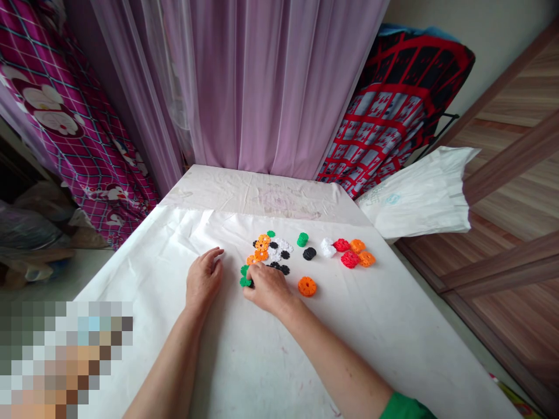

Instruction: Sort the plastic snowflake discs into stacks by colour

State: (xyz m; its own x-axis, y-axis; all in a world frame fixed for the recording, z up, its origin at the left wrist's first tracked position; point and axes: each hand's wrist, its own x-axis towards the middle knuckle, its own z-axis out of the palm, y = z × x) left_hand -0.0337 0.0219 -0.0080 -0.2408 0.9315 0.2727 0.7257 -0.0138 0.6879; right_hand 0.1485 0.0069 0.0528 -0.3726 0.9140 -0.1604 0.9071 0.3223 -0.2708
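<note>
My right hand [267,286] reaches into a loose group of small plastic notched discs, fingers curled down. A black notched disc [251,284] shows at its fingertips, mostly hidden by them. Two green discs [245,281] lie just left of those fingers. Beyond the hand are orange discs [263,239], white discs [275,254] and more black discs [285,270]. My left hand [204,277] rests on the white tablecloth, left of the discs, fingers stretched out and holding nothing. An orange stack [307,286] stands right of my right hand.
Sorted stacks sit farther right: green [303,239], black [310,254], white [328,248], red [349,259] and orange [366,259]. A white bag [419,195] hangs by the right table edge. Purple curtains [279,87] close off the far side. A blurred patch covers the lower left.
</note>
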